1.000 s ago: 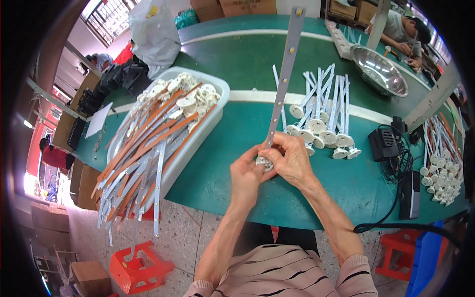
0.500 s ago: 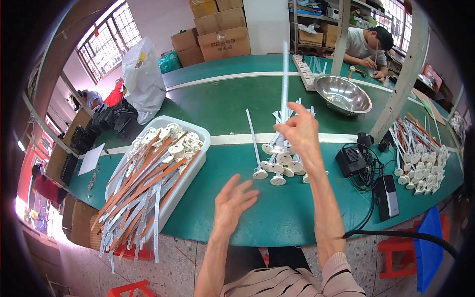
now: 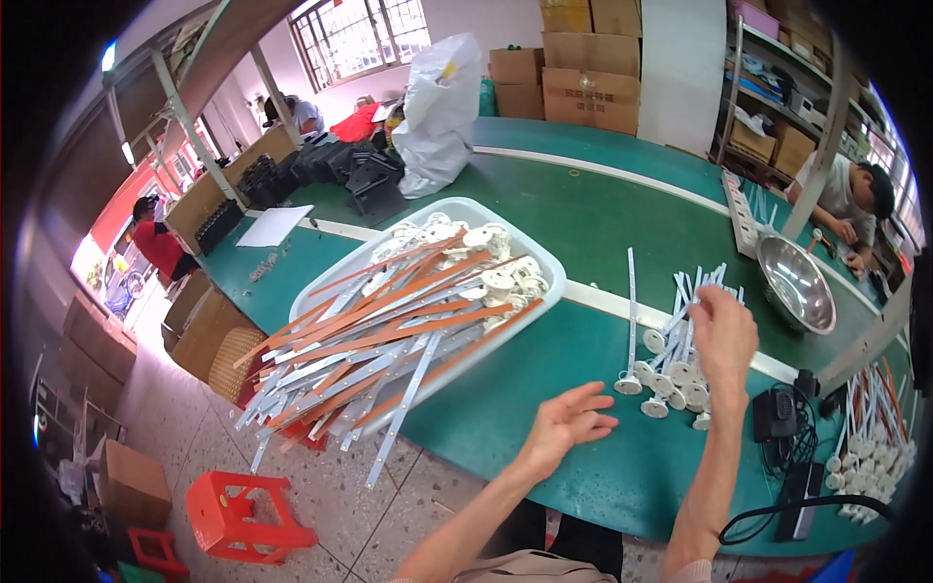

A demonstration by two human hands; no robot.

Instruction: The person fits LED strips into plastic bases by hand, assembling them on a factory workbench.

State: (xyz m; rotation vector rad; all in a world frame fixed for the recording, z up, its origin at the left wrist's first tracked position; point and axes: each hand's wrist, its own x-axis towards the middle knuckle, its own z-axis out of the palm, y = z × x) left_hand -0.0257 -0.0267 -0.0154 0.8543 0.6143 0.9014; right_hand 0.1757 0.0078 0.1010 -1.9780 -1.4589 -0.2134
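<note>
My left hand (image 3: 571, 428) hovers over the green bench near its front edge, fingers stretched out, holding nothing. Beyond it to the right, my right hand (image 3: 727, 340) curls its fingers beside the upper strips of a pile of white round-based pieces (image 3: 677, 381). What those fingers hold, if anything, is hidden. One such piece with a long thin strip (image 3: 632, 316) stands slightly apart, left of the pile. To the left, a white plastic tub (image 3: 556, 277) holds many more, their grey and orange-brown strips (image 3: 364, 350) hanging over its near side.
A metal bowl (image 3: 799, 282) and a white power strip (image 3: 741, 216) lie at the far right. A black adapter with cables (image 3: 777, 416) sits near another pile of pieces (image 3: 870, 457). Behind the tub stands a white plastic bag (image 3: 437, 121). A person (image 3: 847, 199) works across the bench.
My view has swung left, bringing the tub nearer the middle. The tall pale strip that stood upright at my right hand no longer shows upright, and that hand's fingers have curled in.
</note>
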